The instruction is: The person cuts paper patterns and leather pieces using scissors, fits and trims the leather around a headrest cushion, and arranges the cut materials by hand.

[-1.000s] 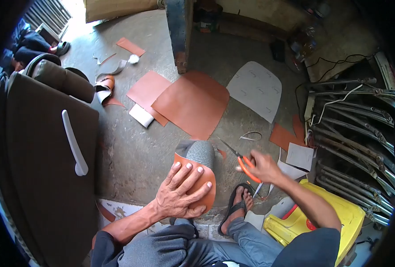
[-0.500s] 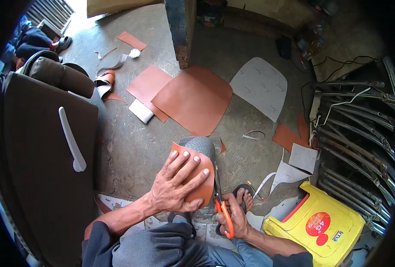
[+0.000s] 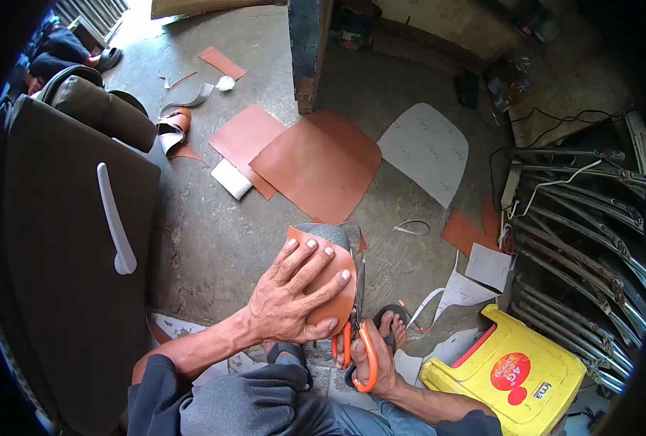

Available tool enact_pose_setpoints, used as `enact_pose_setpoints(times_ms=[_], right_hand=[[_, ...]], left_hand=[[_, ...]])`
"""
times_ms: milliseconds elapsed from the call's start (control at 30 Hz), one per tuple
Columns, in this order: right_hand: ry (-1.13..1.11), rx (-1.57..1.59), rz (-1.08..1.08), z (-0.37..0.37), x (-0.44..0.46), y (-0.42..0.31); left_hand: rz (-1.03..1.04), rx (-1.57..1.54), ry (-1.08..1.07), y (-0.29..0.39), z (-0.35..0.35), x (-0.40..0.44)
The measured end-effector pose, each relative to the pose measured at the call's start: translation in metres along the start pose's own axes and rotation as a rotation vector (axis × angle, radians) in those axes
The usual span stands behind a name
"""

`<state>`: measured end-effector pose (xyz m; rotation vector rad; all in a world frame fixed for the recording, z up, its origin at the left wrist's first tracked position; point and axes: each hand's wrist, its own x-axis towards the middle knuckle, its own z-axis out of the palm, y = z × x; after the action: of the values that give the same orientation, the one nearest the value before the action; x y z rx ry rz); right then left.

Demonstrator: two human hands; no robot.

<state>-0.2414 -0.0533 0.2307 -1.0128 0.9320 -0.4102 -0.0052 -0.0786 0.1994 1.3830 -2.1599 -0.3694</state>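
My left hand lies with spread fingers on top of a brown leather-like piece, pressing it down. Under that piece, a grey textured rounded thing shows at the far edge; the rest of it is covered. My right hand grips orange-handled scissors, their handles apart. The blades point away from me along the right edge of the piece, close to my left fingertips. Whether the blades have material between them is hard to make out.
Brown sheets and a grey-white rounded sheet lie on the floor ahead. Offcuts are scattered to the right, near a yellow plastic stool and stacked metal frames. A dark padded seat stands left. A person sits far left.
The scissor handles have spread apart in my right hand. My left hand stays on the brown piece. The whole view has shifted slightly.
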Motion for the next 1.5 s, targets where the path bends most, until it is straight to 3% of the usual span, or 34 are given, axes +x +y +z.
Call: enact_pose_setpoints(times_ms=[167,467,600,667,767,867,1100,1167,1500], right_hand=[[0.054,-0.081,0.034,0.007,0.001,-0.013],[-0.09,-0.079,0.139,-0.032,-0.007,0.002],[-0.064,0.17,0.337,-0.047,-0.006,0.004],[-0.109,-0.123,0.164,-0.052,-0.005,0.006],[-0.093,-0.103,0.12,-0.05,0.006,-0.007],[-0.099,-0.286,0.185,-0.051,0.011,-0.027],[-0.102,-0.204,0.242,-0.063,0.011,-0.034],[-0.096,-0.302,0.344,-0.068,0.014,-0.047],[-0.244,-0.509,0.293,-0.098,0.027,-0.064]], left_hand=[[-0.004,0.006,-0.015,-0.001,-0.002,0.001],[0.029,-0.016,-0.004,-0.005,-0.003,-0.005],[0.044,-0.02,-0.013,-0.004,-0.004,-0.006],[0.053,-0.022,-0.018,-0.002,-0.004,-0.007],[0.06,-0.008,-0.017,0.0,-0.003,-0.008],[0.064,-0.019,0.002,0.001,-0.002,-0.009],[0.062,-0.037,-0.007,0.001,-0.001,-0.014],[0.068,-0.049,-0.004,0.001,0.0,-0.015],[0.081,-0.037,-0.023,0.003,0.003,-0.023]])
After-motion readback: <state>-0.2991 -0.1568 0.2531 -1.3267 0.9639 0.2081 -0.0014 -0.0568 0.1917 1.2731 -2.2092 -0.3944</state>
